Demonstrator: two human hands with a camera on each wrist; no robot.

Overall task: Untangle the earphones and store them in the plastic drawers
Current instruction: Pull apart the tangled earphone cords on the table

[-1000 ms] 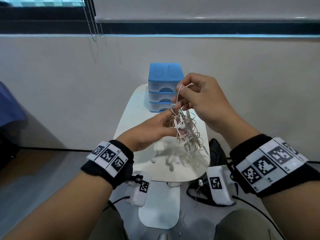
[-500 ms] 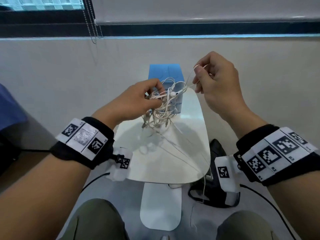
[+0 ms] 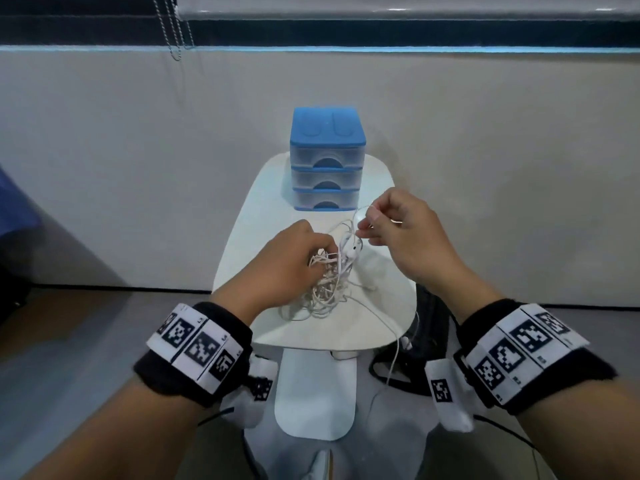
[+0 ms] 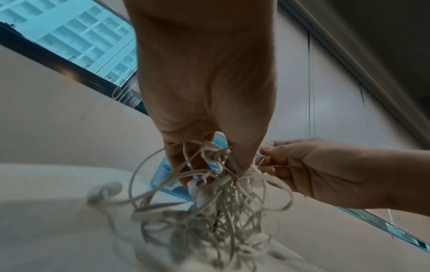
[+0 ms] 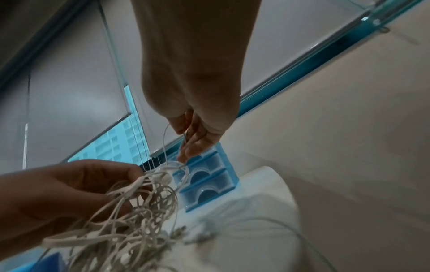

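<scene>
A tangled bundle of white earphones point(image 3: 329, 282) hangs over the small white table point(image 3: 263, 244), its lower loops touching the tabletop. My left hand point(image 3: 294, 261) grips the top of the tangle point(image 4: 223, 198), fingers curled round several cords. To its right, my right hand point(image 3: 391, 230) pinches one thin strand point(image 5: 166, 145) that leads out of the bundle point(image 5: 130, 208). One cord trails off the table's front edge point(image 3: 394, 344). The blue plastic drawers point(image 3: 327, 161) stand at the table's far end with three clear drawers, all closed.
A grey wall rises right behind the table, with a window and a blind's bead chain point(image 3: 173, 26) above. A black bag point(image 3: 429, 327) lies on the floor at the table's right. My knees are at the bottom edge.
Both hands have come down from in front of the drawers to just above the tabletop. The bundle now rests partly on the table, and the right hand is closer to the left.
</scene>
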